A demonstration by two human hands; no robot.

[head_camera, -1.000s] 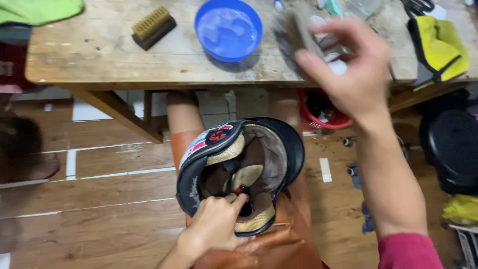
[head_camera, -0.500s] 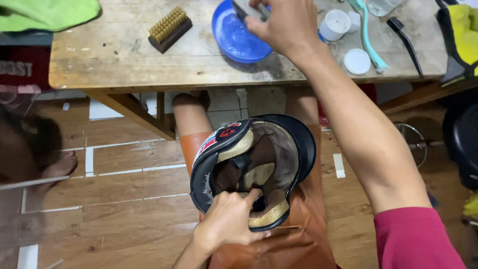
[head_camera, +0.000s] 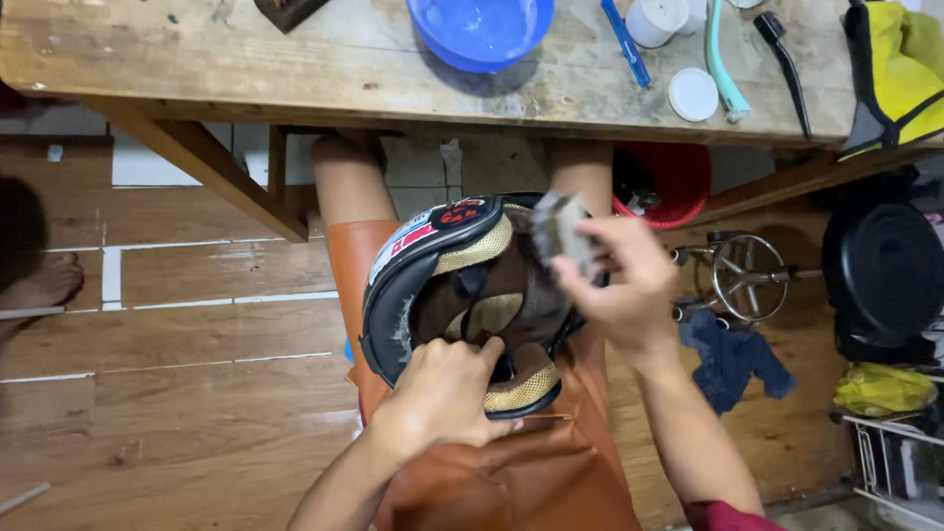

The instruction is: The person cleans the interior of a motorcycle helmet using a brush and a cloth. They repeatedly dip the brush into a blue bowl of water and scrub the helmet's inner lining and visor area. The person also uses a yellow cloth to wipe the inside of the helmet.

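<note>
On the person's lap, over an orange-brown apron (head_camera: 511,482), lay a black helmet (head_camera: 433,285) with its opening turned upward and tan padding inside. A red and white sticker sat on its outer shell, near the top edge. The left hand (head_camera: 442,398) was closed on the lower rim, thumb pressed into the lining. The right hand (head_camera: 624,290) was closed around a small grey brush (head_camera: 562,231), blurred, held over the helmet's right edge. Beyond the knees stood a wooden table (head_camera: 246,64) carrying a blue bowl (head_camera: 480,29), a round white lid (head_camera: 693,94) and a white cup (head_camera: 657,20). A red bucket (head_camera: 678,182) stood under the table.
</note>
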